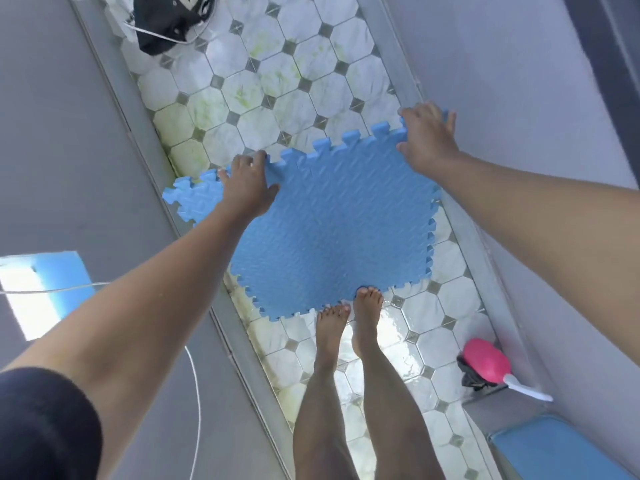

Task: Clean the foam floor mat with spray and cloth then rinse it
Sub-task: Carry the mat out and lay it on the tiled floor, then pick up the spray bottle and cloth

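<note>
A blue foam floor mat (332,230) with jigsaw edges stands tilted on the wet tiled floor (270,81), its lower edge by my bare feet (349,327). My left hand (247,187) grips the mat's upper edge near the left corner. Up at the right corner, my right hand (427,138) clasps the same edge, close to the grey wall. A pink spray bottle (486,363) with a white nozzle lies at the lower right beside a dark cloth (469,377).
The floor is a narrow strip between grey walls, with green stains on the far tiles. A black bag (166,19) with white cords sits at the far end. A blue box (554,452) stands at the lower right. A thin white cord (197,393) hangs at left.
</note>
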